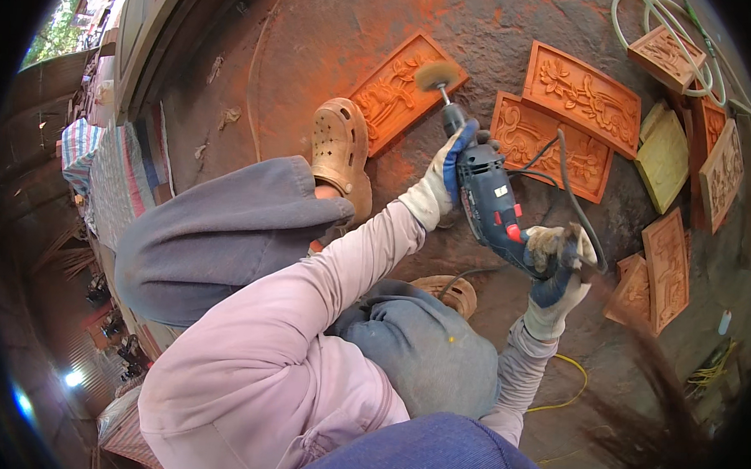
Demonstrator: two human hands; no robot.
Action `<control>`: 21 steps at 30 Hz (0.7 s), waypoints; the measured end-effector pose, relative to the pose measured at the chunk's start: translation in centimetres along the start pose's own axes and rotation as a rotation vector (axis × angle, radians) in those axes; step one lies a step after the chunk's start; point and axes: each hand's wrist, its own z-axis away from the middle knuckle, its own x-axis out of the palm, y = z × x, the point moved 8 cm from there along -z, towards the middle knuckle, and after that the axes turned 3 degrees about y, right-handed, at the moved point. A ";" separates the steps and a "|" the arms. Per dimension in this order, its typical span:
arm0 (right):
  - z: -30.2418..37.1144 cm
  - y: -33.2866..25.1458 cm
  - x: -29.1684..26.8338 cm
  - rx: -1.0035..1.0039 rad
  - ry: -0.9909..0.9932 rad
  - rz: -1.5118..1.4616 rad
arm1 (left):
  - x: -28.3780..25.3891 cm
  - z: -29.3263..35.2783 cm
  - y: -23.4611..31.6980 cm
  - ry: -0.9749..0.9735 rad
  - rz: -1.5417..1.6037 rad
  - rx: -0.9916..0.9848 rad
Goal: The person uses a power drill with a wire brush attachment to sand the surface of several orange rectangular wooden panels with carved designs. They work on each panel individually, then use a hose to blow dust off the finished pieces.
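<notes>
The power drill (484, 189) slants from near right to far left, its front end wrapped by the left hand's (447, 172) gloved fingers, its rear handle gripped by the right hand's (556, 263). Its round brush (437, 74) overlaps the carved panel's (385, 109) far right end; more panels (584, 97) lie rightward on the floor (317, 31).

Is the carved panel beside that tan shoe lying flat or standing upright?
Flat: the carved panel lies on the ground, carved face up.
</notes>
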 end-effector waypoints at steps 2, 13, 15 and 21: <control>-0.1 1.6 -2.3 0.039 0.196 0.220 | -1.9 -2.2 -0.4 -0.055 -0.045 -0.021; -2.2 1.4 0.4 0.166 0.198 0.258 | -1.2 -4.1 1.6 -0.056 -0.080 -0.026; -2.0 1.6 0.0 0.140 0.247 0.229 | -1.2 -4.0 1.8 -0.034 -0.119 0.021; -1.5 1.6 -0.6 0.191 0.170 0.108 | -1.5 -2.3 1.3 0.035 -0.219 0.121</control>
